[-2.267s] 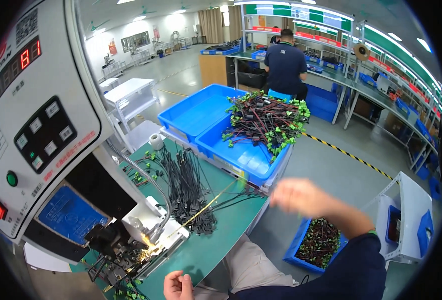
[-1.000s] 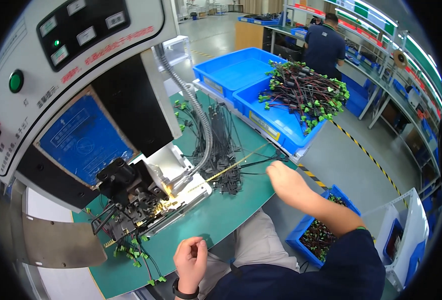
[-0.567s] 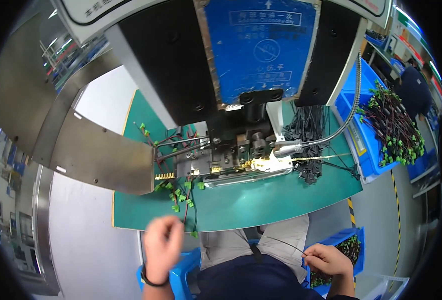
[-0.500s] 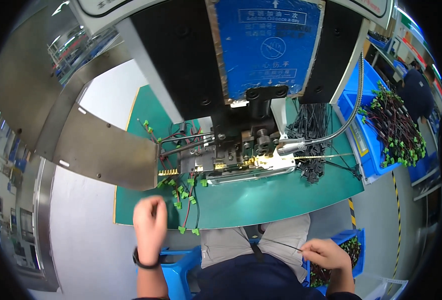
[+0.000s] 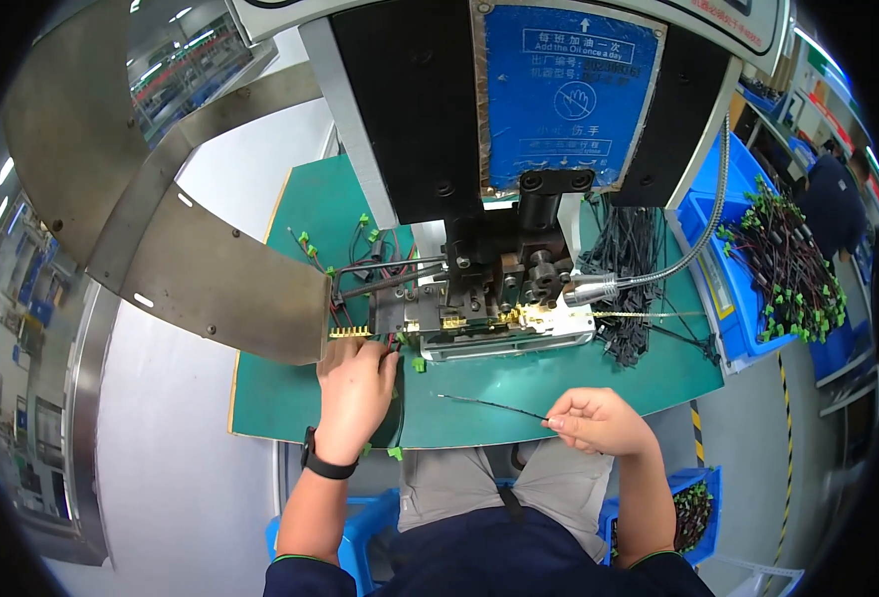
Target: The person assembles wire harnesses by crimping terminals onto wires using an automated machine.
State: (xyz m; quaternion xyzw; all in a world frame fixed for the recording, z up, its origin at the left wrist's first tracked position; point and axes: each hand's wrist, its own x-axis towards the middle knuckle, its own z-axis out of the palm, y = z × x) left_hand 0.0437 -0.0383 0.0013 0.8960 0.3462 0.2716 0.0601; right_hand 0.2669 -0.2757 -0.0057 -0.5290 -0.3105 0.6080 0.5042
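My right hand (image 5: pixel 599 420) pinches a thin black wire (image 5: pixel 494 405) near one end. Its free end, with a pale tip, points left above the green table's front edge. My left hand (image 5: pixel 353 386) rests at the left of the crimping machine (image 5: pixel 504 284), over red and black wires with green connectors (image 5: pixel 419 365). Its fingers curl downward with the tips hidden, so what they grip cannot be made out. A black band circles the left wrist. Just above these fingers, a brass terminal strip (image 5: pixel 350 332) sticks out of the machine.
A bent metal guard (image 5: pixel 220 289) stands left of the machine. Black wires (image 5: pixel 624 269) lie in a pile to its right, near a flexible metal conduit (image 5: pixel 703 234). Blue bins (image 5: pixel 723 289) of finished-looking wires stand at right and below. A person (image 5: pixel 830 204) is at far right.
My left hand has moved up and right from the table's front edge onto the wires. The right hand has lifted the black wire from above my lap to over the table edge.
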